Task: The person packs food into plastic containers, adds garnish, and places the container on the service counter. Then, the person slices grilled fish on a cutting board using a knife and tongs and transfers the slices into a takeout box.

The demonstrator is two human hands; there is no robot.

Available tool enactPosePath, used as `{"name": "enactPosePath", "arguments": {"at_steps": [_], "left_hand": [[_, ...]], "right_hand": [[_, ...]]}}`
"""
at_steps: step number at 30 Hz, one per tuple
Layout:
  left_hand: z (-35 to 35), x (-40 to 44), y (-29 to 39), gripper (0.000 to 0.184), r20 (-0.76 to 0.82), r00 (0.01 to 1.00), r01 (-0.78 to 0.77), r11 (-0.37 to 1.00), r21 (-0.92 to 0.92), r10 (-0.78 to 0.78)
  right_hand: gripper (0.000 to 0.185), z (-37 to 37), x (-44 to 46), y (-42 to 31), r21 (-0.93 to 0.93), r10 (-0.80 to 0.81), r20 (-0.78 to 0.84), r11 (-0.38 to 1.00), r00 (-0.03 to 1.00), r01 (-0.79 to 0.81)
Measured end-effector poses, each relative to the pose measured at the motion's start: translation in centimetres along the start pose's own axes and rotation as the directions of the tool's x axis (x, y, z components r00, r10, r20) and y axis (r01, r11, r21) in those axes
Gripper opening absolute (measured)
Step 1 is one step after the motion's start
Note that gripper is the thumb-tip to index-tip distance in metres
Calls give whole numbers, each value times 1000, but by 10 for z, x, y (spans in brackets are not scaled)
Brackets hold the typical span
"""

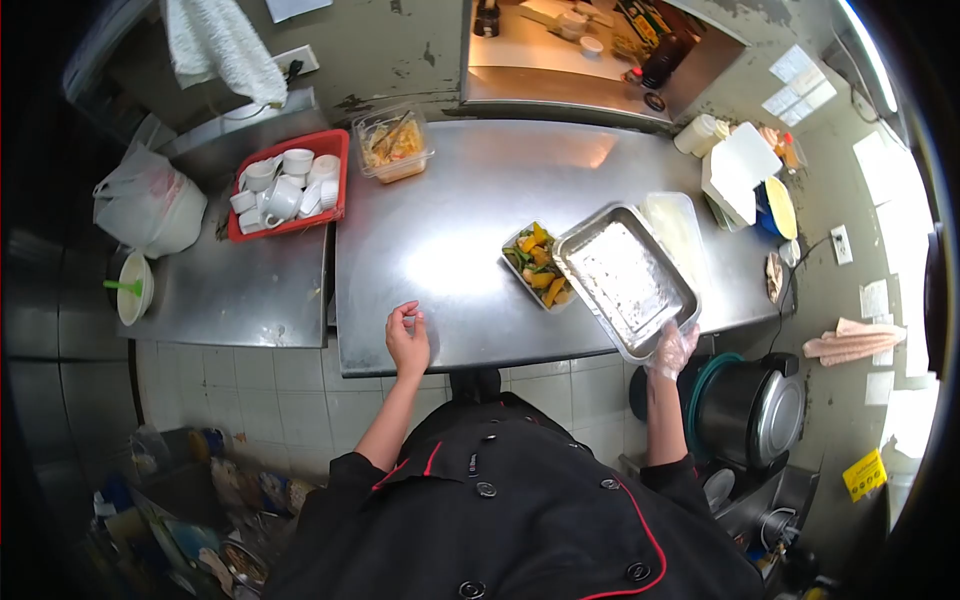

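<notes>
My right hand (672, 350), in a clear plastic glove, grips the near corner of a shallow rectangular metal pan (628, 275). The pan's inside is bare apart from stains and bright reflections. Just left of the pan, partly covered by its rim, is a container of chopped orange and green vegetables (540, 265). My left hand (408, 338) is bare and hovers by the front edge of the steel table (450, 290). Its fingers are loosely bent, with the thumb apart, and nothing is in it.
Behind the pan lies a pale translucent lid or tray (675, 225). A clear tub of shredded food (392, 145) stands at the back, beside a red basket (342, 180) of white cups. White containers (740, 170) and bottles crowd the back right. A large pot (745, 405) stands below, right.
</notes>
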State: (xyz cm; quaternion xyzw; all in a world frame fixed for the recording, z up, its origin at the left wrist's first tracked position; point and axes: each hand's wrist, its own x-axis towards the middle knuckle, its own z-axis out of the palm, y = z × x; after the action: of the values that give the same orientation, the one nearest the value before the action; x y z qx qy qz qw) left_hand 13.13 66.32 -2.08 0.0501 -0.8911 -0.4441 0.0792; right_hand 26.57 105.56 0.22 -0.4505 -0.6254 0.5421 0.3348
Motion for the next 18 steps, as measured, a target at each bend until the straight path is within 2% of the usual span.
{"name": "enactPosePath", "arguments": {"at_steps": [1, 3, 5, 6, 7, 8, 10, 11, 12, 13, 14, 15, 16, 17, 18], "left_hand": [[-5, -3, 0, 17, -34, 999, 8, 1000, -4, -8], [-13, -9, -6, 17, -71, 996, 59, 998, -27, -61], [-19, -22, -15, 18, -122, 987, 98, 995, -33, -102], [-22, -28, -19, 18, -135, 985, 104, 994, -39, -109], [-26, -35, -21, 17, -146, 982, 111, 993, -43, -116], [-32, -42, -17, 17, -156, 974, 159, 987, -37, -163], [-49, -55, -18, 16, -190, 959, 215, 977, -6, -212], [-54, -59, -29, 15, -215, 954, 220, 975, 18, -211], [-60, -62, -40, 15, -255, 944, 213, 977, -16, -210], [-70, -61, -44, 14, -284, 932, 232, 973, -15, -226], [-82, -60, -49, 14, -307, 918, 257, 966, -20, -250], [-94, -60, -53, 14, -330, 903, 284, 959, -25, -276], [-109, -59, -54, 14, -351, 889, 298, 954, -45, -294], [-121, -60, -63, 14, -393, 855, 332, 940, -85, -338], [-134, -59, -74, 14, -432, 818, 360, 924, -128, -379]], "right_hand": [[47, -1, 1, 15, 112, 168, -13, 980, 986, -166], [42, -6, -5, 33, 188, 342, 19, 922, 940, -339], [34, -19, 6, 85, 124, 574, 155, 796, 804, -593], [22, -25, 7, 103, 13, 572, 176, 812, 801, -583], [24, -26, 4, 97, -5, 638, 289, 747, 714, -665], [22, -35, 12, 123, -141, 572, 439, 806, 693, -576], [17, -10, 11, 112, -193, 505, 625, 839, 596, -508], [16, 2, 8, 104, -234, 440, 689, 887, 576, -398], [14, 24, -6, 76, -280, 362, 743, 932, 562, -230], [13, 47, -25, 46, -333, 244, 797, 941, 553, 65], [12, 74, -49, 11, -339, 134, 845, 883, 518, 325], [11, 101, -71, -19, -305, 80, 878, 854, 473, 421], [10, 127, -97, -47, -267, 90, 891, 897, 444, 354], [11, 155, -118, -56, -170, 295, 895, 919, 335, -357], [14, 182, -139, -64, -42, 484, 850, 456, 208, -889]]}}
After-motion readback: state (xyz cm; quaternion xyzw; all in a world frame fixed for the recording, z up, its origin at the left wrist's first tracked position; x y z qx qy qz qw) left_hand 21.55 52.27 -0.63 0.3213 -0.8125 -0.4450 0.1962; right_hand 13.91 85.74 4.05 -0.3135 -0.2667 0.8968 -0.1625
